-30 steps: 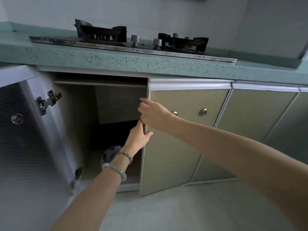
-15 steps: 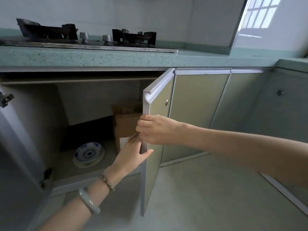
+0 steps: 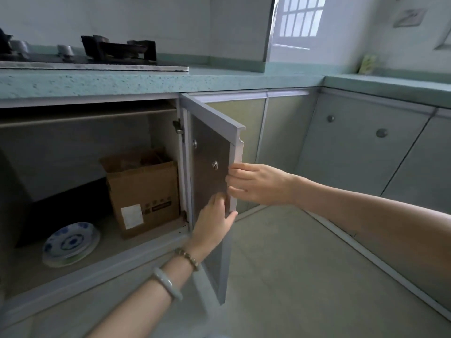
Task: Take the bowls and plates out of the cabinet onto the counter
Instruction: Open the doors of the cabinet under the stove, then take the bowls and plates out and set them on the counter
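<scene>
A small stack of blue-and-white plates (image 3: 70,243) lies on the floor of the open cabinet (image 3: 92,267), at its left. The right cabinet door (image 3: 210,172) stands swung wide open. My right hand (image 3: 258,184) grips the door's free edge, fingers curled round it. My left hand (image 3: 214,223) lies flat against the door's inner face just below, fingers spread, with two bracelets on the wrist. The green speckled counter (image 3: 122,81) runs above the cabinet. No bowls show.
A brown cardboard box (image 3: 144,189) stands in the cabinet to the right of the plates. A gas stove (image 3: 97,54) sits on the counter at left. Shut cabinet doors (image 3: 353,147) line the right side, round the corner. Pale tiled floor (image 3: 292,276) lies below.
The right cabinet door has swung from nearly shut to wide open, both hands moving right with it. The plates and the cardboard box have come into view.
</scene>
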Demonstrator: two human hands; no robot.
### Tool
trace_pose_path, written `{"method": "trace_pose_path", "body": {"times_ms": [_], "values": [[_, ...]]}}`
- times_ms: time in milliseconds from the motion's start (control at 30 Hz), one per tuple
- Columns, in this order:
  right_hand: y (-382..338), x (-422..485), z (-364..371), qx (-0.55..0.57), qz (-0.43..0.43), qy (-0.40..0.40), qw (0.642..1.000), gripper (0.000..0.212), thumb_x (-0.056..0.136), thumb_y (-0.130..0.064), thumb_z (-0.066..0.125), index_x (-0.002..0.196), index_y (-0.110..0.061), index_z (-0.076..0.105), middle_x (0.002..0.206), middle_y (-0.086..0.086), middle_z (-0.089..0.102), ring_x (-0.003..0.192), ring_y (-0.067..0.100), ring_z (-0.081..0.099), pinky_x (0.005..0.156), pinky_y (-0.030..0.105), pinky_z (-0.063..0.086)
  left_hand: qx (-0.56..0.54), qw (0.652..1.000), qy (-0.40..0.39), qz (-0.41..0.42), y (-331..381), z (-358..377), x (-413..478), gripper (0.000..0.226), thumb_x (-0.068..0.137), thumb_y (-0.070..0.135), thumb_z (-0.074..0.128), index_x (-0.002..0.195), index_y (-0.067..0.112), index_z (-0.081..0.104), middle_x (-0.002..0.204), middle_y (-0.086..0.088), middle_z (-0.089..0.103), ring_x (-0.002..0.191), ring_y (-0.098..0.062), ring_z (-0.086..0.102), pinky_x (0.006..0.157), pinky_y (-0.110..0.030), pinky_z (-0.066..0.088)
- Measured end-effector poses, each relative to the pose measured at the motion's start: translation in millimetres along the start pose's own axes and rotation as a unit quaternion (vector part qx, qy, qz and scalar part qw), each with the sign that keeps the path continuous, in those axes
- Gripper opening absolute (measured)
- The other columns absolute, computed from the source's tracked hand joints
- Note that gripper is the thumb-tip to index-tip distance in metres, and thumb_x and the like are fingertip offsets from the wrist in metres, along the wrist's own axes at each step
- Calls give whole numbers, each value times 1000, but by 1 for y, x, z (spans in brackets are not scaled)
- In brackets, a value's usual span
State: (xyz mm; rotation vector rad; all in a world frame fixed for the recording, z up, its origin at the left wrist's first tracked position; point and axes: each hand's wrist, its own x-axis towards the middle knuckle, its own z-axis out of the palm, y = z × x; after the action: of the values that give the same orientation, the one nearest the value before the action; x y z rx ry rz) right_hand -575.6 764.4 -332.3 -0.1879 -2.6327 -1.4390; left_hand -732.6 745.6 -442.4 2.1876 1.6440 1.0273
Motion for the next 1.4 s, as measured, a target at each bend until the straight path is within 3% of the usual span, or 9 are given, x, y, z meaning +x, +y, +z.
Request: {"method": "trace_pose_path", "body": {"times_ms": [100,333,500,633,733,900,1067,1267,1400], "values": [[7,-24,0,-13,12,-59,998,17,81,-1,54,92,-6,67,105,13,68,101,31,63,105,38,43,-30,999,10,-20,18,21,10,30,88,25,64,108,7,51,107,-10,59,102,-30,61,84,-39,47],[15,-59,4,-35,72,-206,975,41,73,-7,48,111,-6,65,120,15,63,117,33,56,111,41,36,-23,998,13,-55,43,60,37,26,86,16,58,108,6,48,111,-13,57,102,-35,61,81,-43,46],[17,-68,9,-38,101,-255,961,43,72,-12,49,111,-7,66,121,14,63,119,33,55,112,40,36,-84,995,-12,-50,37,76,48,30,80,8,59,108,7,49,111,-13,58,102,-35,59,82,-40,45],[13,-65,15,-34,117,-198,973,31,76,-5,45,97,-6,68,111,14,65,109,34,59,110,40,37,-131,989,-59,-32,20,72,41,40,80,11,63,116,14,47,117,-3,56,106,-23,59,90,-32,47],[6,-52,20,-26,132,-128,983,19,80,-3,49,84,-9,67,98,9,66,95,30,62,101,37,45,-92,992,-90,-16,-6,50,31,44,82,15,65,123,15,49,121,0,56,108,-17,57,94,-31,45],[-7,2,27,35,117,-28,992,20,70,4,52,66,-13,62,63,1,55,58,23,55,74,30,53,-26,991,-94,-96,-75,-33,11,9,85,31,68,89,24,72,90,10,71,88,-6,64,71,-16,44],[-21,61,33,75,95,-50,991,21,48,2,63,59,-14,59,48,-1,52,44,22,53,66,26,53,6,984,-47,-171,-118,-115,-24,24,86,42,65,71,26,74,69,15,69,63,6,61,64,-18,48],[-55,121,41,137,66,-16,988,28,67,-28,81,52,-16,60,44,-1,57,42,22,55,67,24,49,70,965,-49,-247,-159,-184,-78,17,92,24,57,102,28,69,81,19,69,77,4,65,71,-18,52],[-77,155,64,170,56,-14,984,18,69,-27,79,62,-16,66,52,-2,62,47,21,59,62,26,53,87,948,-30,-305,-196,-202,-106,24,90,23,56,111,26,67,93,10,64,91,-8,64,80,-19,46]]}}
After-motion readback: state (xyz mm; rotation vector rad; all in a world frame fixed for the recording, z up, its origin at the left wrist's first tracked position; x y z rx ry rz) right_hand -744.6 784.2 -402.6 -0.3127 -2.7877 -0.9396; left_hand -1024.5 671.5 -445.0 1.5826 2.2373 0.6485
